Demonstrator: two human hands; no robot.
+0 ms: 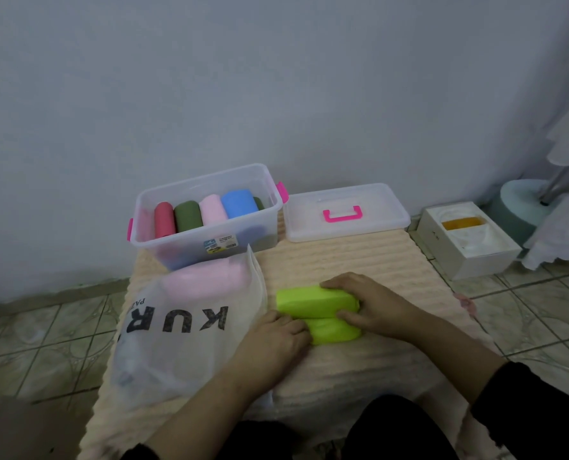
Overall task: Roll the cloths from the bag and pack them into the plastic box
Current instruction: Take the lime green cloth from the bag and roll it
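A lime green cloth (313,302) lies partly rolled on the peach mat, and both hands press on it. My left hand (276,340) grips its near left end. My right hand (366,303) lies over its right side, fingers curled around the roll. To the left, a white plastic bag (183,343) with black letters holds a pink cloth (206,280). Behind it stands the clear plastic box (210,240) with pink latches, holding several rolled cloths: red (164,219), dark green (188,215), pink (212,209) and blue (238,202).
The box's clear lid (344,212) with a pink handle lies on the mat (343,260) to the right of the box. A white carton (469,240) stands on the tiled floor at right, beside a pale round base and white fabric. A grey wall is behind.
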